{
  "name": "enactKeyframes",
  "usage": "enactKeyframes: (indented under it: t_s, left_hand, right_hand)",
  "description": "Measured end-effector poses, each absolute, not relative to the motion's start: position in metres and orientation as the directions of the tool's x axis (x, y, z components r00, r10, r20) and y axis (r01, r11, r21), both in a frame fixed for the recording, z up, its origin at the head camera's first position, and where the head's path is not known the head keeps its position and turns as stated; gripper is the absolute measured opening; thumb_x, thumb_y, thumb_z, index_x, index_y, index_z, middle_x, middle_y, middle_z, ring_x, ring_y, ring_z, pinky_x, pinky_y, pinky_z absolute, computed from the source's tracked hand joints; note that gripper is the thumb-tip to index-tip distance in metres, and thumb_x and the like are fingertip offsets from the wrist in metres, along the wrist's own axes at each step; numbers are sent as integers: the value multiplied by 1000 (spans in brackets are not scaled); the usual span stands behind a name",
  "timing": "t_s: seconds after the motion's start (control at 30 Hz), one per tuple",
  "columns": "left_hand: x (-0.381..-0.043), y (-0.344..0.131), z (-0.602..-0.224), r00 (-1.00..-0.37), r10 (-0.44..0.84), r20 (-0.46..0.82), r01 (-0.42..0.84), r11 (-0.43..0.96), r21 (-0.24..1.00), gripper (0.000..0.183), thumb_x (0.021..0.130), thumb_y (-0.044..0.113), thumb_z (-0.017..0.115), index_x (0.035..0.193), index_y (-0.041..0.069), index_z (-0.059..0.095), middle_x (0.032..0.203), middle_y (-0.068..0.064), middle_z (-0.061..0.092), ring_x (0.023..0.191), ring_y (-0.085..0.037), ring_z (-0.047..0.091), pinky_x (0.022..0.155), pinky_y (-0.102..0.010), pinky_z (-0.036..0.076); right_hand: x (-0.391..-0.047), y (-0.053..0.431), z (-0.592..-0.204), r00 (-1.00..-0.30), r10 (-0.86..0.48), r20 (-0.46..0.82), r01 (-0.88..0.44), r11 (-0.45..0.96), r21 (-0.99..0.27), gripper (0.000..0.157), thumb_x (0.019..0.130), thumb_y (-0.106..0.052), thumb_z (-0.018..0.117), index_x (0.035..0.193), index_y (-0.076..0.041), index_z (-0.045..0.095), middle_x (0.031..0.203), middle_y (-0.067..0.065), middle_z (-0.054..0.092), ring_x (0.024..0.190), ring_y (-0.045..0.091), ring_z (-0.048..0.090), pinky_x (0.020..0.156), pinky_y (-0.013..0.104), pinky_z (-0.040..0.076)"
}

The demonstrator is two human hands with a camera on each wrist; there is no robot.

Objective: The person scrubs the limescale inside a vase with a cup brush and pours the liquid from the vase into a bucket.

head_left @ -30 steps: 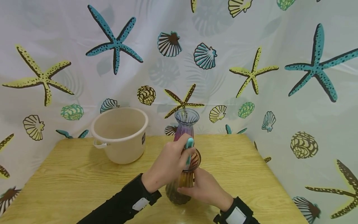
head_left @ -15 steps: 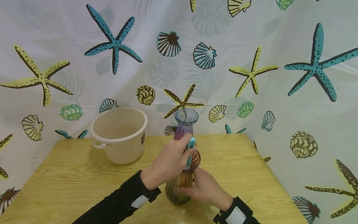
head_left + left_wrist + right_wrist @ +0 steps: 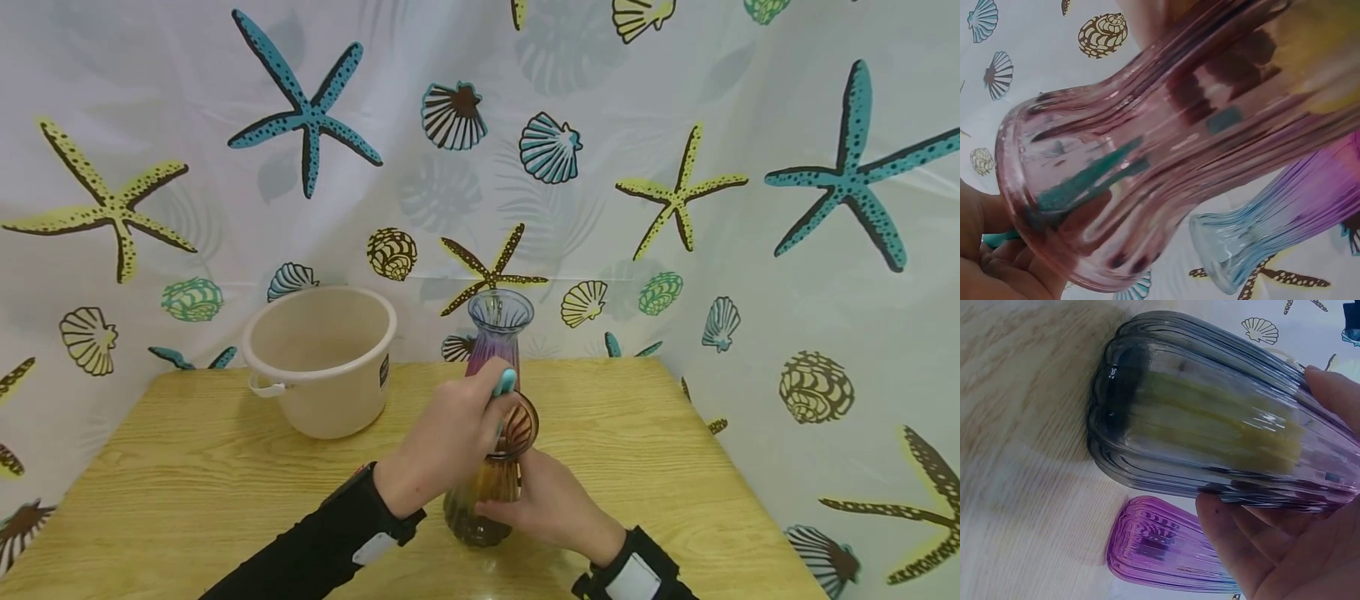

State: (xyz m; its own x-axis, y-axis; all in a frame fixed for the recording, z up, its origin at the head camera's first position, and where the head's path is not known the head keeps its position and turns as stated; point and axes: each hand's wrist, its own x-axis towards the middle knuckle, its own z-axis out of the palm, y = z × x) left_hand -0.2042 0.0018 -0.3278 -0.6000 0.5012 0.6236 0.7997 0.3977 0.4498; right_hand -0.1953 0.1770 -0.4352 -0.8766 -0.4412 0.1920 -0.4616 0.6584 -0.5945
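My left hand [image 3: 446, 442] grips the teal handle [image 3: 506, 382] of a sponge bottle brush at the mouth of a ribbed glass vase [image 3: 472, 521]. That vase is amber-pink towards its flared rim and smoky grey at the base, and leans slightly. Inside it, the brush's yellow sponge [image 3: 1222, 428] shows through the glass in the right wrist view, and its teal shaft [image 3: 1085, 181] in the left wrist view. My right hand [image 3: 555, 508] holds the vase around its middle, fingers on one side and thumb on the other; the base is down at the tabletop.
Just behind stands a second ribbed vase [image 3: 495, 346], blue at the rim and purple-pink below, partly hidden by the left hand. A cream bucket [image 3: 333, 404] with a side handle sits at the back left of the wooden table [image 3: 187, 492]. A sea-patterned curtain encloses the back and right.
The left hand has shifted slightly at the vase's mouth, and less of the brush's teal handle now shows above the fingers. The right hand and vase stay almost still.
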Motion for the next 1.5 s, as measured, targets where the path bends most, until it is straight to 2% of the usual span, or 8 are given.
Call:
enactKeyframes:
  t_s: [0.27,0.47,0.73,0.9,1.03,1.2,1.3,1.5]
  left_hand:
    - [-214,0,-334,-631,424,650,776,342,530,10,98,9,52,94,7,44,80,-7,63,59,-8,57,43,-21,41]
    - [-211,4,-331,-644,449,619,764,349,542,8,98,11,53,97,9,46,68,-2,53,52,-4,50,43,-18,41]
    - [-207,5,-327,-664,482,571,744,353,567,9,98,13,53,96,10,45,68,-1,51,53,-2,51,43,-17,43]
    - [-203,1,-320,-676,525,518,734,416,537,13,99,14,51,93,9,41,65,0,42,52,-5,47,42,-16,38]
    - [-198,2,-316,-651,557,516,759,472,449,15,99,12,51,91,9,39,60,2,35,47,-6,42,42,-17,33]
    - [-192,4,-316,-601,591,538,798,480,365,11,99,10,50,93,9,42,59,3,40,47,-6,43,45,-18,37]
    - [-190,4,-319,-589,587,556,806,473,355,9,99,9,50,95,8,42,60,3,42,48,-5,44,45,-18,38]
    - [-193,2,-326,-579,538,613,811,452,370,11,97,7,53,97,7,42,62,1,38,50,-7,42,45,-18,35]
  right_hand:
    - [-196,176,-435,-884,-435,168,-440,658,-611,82,76,-57,71,142,-26,32,126,-7,55,106,9,52,83,43,51]
    - [-197,176,-436,-881,-444,164,-444,653,-614,87,76,-58,70,145,-27,26,126,-9,54,105,7,52,82,40,51]
    - [-195,177,-435,-886,-435,163,-436,658,-614,93,75,-59,71,148,-25,23,127,-7,55,105,7,52,82,41,52]
    - [-196,177,-436,-879,-445,171,-449,653,-610,89,77,-57,70,146,-25,25,123,-9,56,103,6,53,81,40,52]
    - [-197,177,-436,-882,-444,160,-441,654,-615,79,76,-58,70,139,-26,34,114,-11,58,99,5,54,79,38,52]
    - [-196,177,-435,-887,-438,149,-431,666,-609,86,76,-61,69,143,-24,30,118,-10,58,100,6,54,80,39,52]
    - [-196,177,-435,-885,-439,154,-436,666,-605,90,76,-60,69,146,-24,26,121,-9,57,102,6,53,81,39,52]
    - [-195,176,-434,-887,-431,164,-435,665,-607,86,75,-58,71,143,-24,30,122,-8,57,104,7,52,82,40,51]
